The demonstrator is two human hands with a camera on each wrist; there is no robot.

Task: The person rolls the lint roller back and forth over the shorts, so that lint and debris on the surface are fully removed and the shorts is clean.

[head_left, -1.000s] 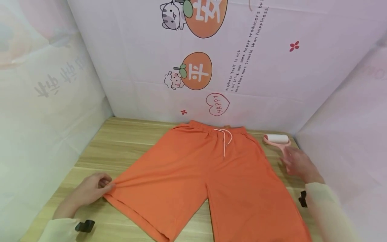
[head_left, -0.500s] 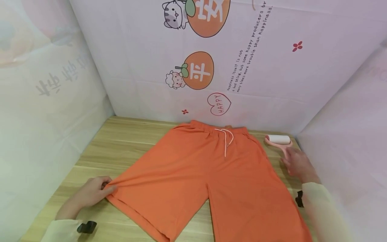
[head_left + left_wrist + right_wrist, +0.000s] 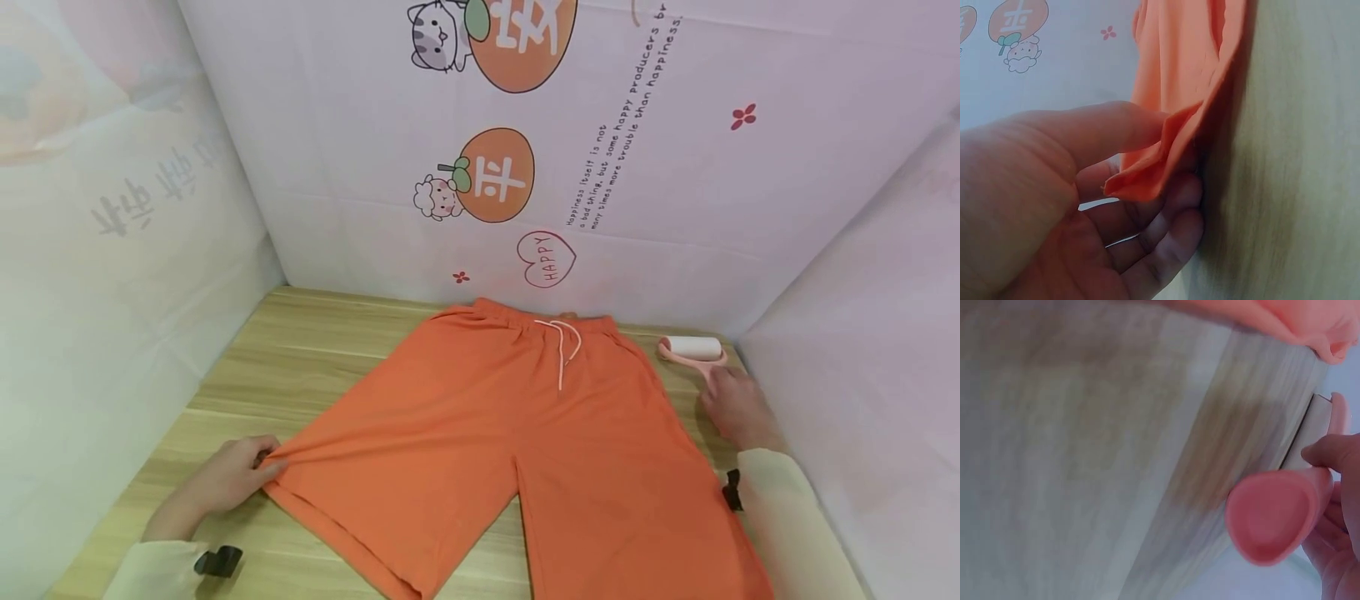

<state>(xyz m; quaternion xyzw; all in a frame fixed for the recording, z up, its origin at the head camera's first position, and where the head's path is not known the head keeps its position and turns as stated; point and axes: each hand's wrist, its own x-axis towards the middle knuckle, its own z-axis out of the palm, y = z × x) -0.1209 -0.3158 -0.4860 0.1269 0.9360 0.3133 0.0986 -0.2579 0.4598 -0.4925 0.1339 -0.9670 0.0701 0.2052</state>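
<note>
Orange drawstring shorts [image 3: 465,408] lie spread on the wooden table, waistband toward the back wall and a white cord at the waist. My left hand [image 3: 236,475] pinches the outer corner of the left leg's hem. In the left wrist view the hem corner [image 3: 1147,169] sits between thumb and fingers, close over the table. At the right, my right hand [image 3: 738,404] grips the pink handle of a lint roller [image 3: 693,348] with a white roll. The right wrist view shows the handle's rounded hollow end [image 3: 1269,519] and the thumb on the handle.
The wooden table [image 3: 300,350] is enclosed by a printed white back wall [image 3: 360,167] and plain-looking side walls [image 3: 885,317]. The lint roller is near the right back corner, close to the right wall.
The right hand stays on the lint roller's handle, its forearm shifted slightly left. The left hand keeps the hem corner, its fingers closing a little more. The view has shifted slightly.
</note>
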